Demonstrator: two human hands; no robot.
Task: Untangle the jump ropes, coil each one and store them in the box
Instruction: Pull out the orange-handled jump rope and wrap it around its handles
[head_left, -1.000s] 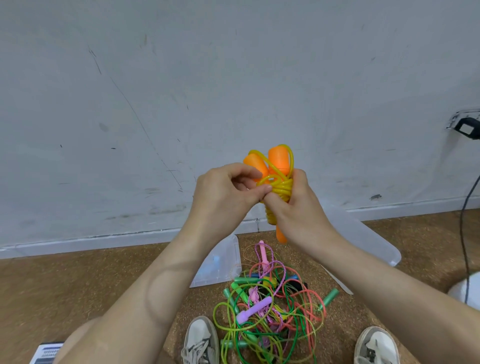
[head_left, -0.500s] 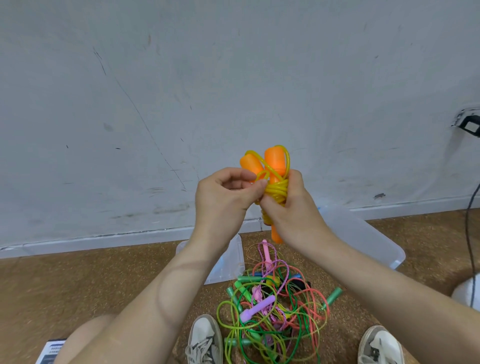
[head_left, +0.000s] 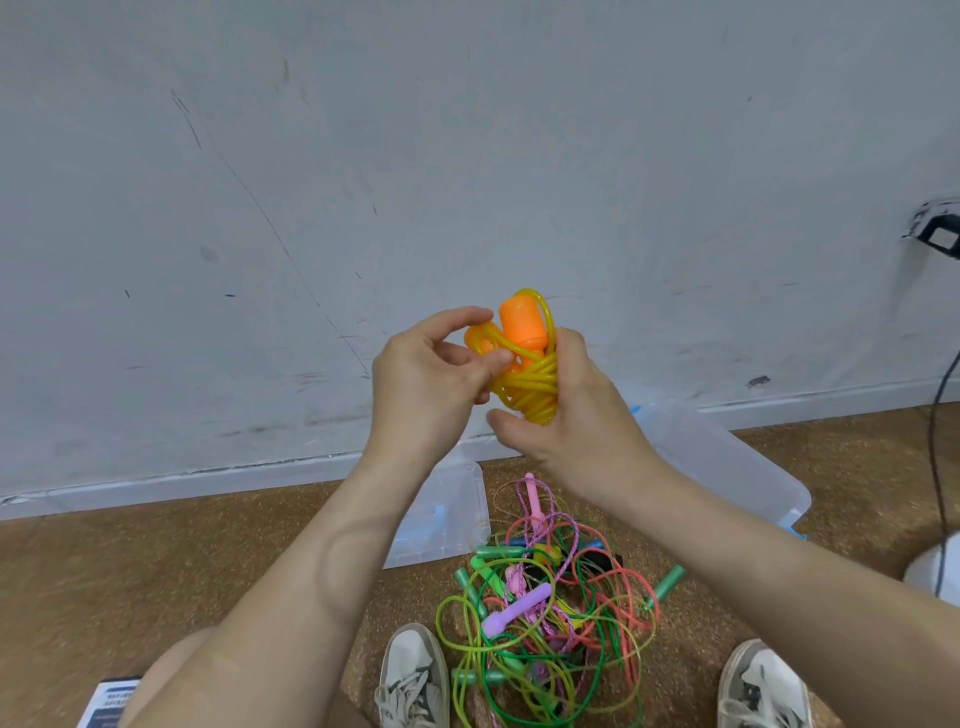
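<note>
A yellow jump rope with orange handles (head_left: 524, 358) is wound into a tight bundle, held up in front of the wall. My right hand (head_left: 571, 415) grips the bundle from the right and below. My left hand (head_left: 431, 379) pinches a loop of the yellow cord near the handles. On the floor between my shoes lies a tangled pile of jump ropes (head_left: 550, 608) in green, red, pink and purple. A clear plastic box (head_left: 727, 467) stands behind the pile near the wall, partly hidden by my right arm.
A clear lid (head_left: 441, 525) lies left of the pile. My two white shoes (head_left: 415, 675) flank the ropes on the brown floor. A black cable (head_left: 940, 441) hangs at the far right above a white object (head_left: 935, 566). A printed booklet (head_left: 109, 701) sits at bottom left.
Both hands dropped slightly with the bundle. My left fingers have opened a little and shifted onto a loop by the handles; my right hand slid lower around the coil.
</note>
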